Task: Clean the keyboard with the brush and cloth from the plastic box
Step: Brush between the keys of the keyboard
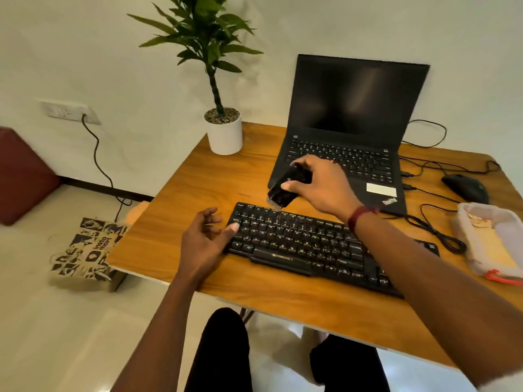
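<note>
Left hand [205,239] — lying open, holding nothing, thumb touching the keyboard [308,244] at its left end on the desk [198,179]. Right hand [319,185] — gripping the brush [283,192], bristles meeting the top key row; brushing step is seemingly underway. Next is calling for row-by-row sweeps, then cloth from the plastic box [492,239].

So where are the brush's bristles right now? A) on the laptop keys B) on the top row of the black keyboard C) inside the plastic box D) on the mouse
B: the right hand holds the brush with its bristles at the Zebronics keyboard's top rows.
</note>
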